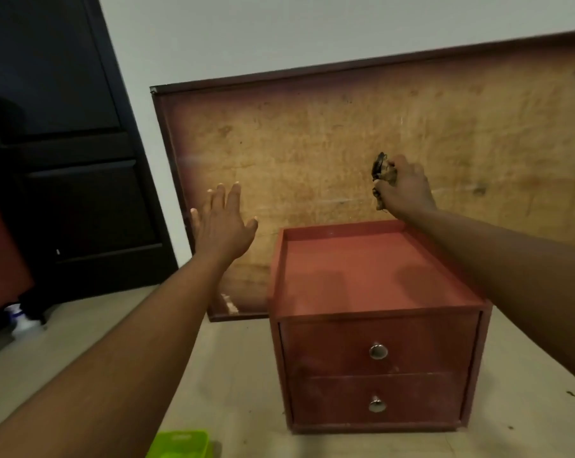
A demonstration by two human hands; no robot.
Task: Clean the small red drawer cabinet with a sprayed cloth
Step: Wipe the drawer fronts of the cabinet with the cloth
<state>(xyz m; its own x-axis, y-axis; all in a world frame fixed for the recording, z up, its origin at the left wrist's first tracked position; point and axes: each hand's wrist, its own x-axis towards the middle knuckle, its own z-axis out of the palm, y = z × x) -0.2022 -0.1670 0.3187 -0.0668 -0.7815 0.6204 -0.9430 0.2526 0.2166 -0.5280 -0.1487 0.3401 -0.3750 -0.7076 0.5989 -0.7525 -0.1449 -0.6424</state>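
Note:
The small red drawer cabinet stands on the floor in front of me. It has a rimmed top and two shut drawers, each with a round metal knob. My right hand is raised above the cabinet's back edge, clenched around a crumpled dark cloth. My left hand hovers to the left of the cabinet with its fingers spread and nothing in it. Neither hand touches the cabinet.
A large worn wooden board leans against the white wall right behind the cabinet. A dark door fills the left side. A green plastic object lies at the bottom edge, and a white bottle stands on the floor at far left.

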